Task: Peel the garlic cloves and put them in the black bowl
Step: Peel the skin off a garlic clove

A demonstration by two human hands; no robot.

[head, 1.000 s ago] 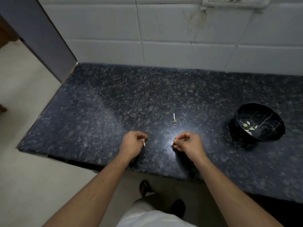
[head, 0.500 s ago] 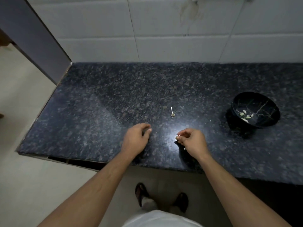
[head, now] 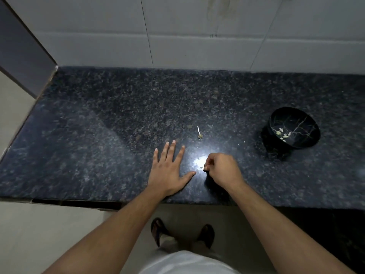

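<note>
While the left hand [head: 167, 171] lies flat, the right hand [head: 222, 170] pinches a garlic clove [head: 203, 166], orientation unclear.

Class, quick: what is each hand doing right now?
Left hand: open, flat on the counter.
Right hand: fingers curled, pinching a small pale bit, likely garlic.

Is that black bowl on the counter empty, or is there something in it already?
Not empty. The black bowl stands upright on the counter, and a few small pale pieces, apparently garlic cloves, lie on its bottom. Most of it is bare.
</note>
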